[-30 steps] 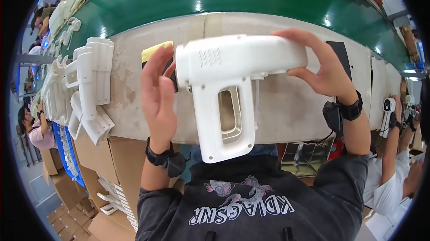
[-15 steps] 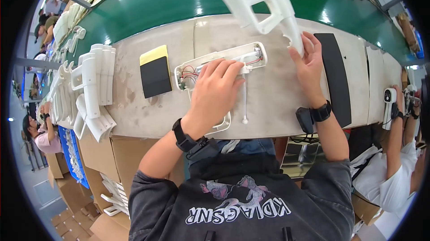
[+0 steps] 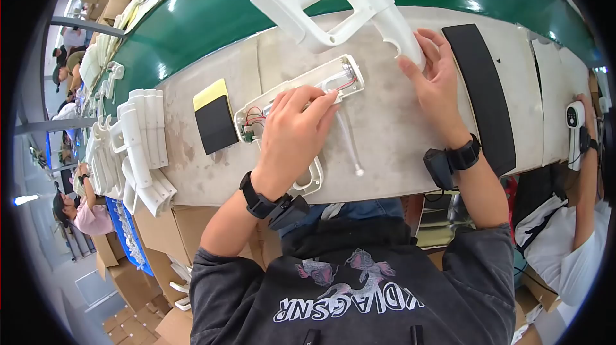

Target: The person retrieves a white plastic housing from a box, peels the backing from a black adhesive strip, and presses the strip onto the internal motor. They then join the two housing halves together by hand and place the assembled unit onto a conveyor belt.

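An open white plastic housing half (image 3: 350, 75) with red wires and a small green circuit board inside lies on the worktable. My left hand (image 3: 292, 133) rests over its middle, fingers curled onto its near edge and hiding part of it. From beneath those fingertips a thin whitish rod (image 3: 350, 143) with a rounded end reaches toward me. Raised off the table, a white housing shell (image 3: 385, 15) with a looped handle is held by its narrow end in my right hand (image 3: 439, 82), thumb on one side and fingers on the other.
A yellow-and-black pad (image 3: 215, 120) lies left of the housing. Several white handle shells (image 3: 141, 146) are stacked at the table's left end. A long black strip (image 3: 484, 95) lies right of my hand. Beyond the table runs a green surface (image 3: 237, 18). People work at both sides.
The raised white shell has moved left and tilted, now partly above the open housing half. My left hand stays on that half. The whole view has shifted slightly.
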Demonstrator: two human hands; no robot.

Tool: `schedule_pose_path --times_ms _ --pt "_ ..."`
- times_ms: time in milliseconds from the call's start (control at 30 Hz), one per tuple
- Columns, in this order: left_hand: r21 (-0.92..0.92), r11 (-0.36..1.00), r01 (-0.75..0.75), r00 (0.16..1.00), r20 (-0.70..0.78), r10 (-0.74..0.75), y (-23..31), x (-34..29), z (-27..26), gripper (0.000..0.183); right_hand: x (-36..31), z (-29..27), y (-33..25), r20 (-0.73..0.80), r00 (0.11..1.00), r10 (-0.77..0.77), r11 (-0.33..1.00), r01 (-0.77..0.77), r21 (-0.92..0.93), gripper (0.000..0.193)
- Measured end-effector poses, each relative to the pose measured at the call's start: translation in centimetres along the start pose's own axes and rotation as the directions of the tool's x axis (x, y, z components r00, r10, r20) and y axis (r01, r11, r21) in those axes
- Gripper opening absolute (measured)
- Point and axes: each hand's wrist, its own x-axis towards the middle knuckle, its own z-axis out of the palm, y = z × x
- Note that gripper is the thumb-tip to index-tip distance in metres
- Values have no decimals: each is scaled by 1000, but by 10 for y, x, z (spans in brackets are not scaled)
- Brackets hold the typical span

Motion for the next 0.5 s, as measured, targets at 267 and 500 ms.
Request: schedule_pose_path --times_ms 267,500 --pt "57 998 5 999 38 -7 0 5 4 20 -1 -2 2 20 1000 11 999 -10 -35 66" --pt "148 988 -41 998 -32 46 2 -11 11 37 0 -2 0 11 1000 13 1000 -13 -26 66"
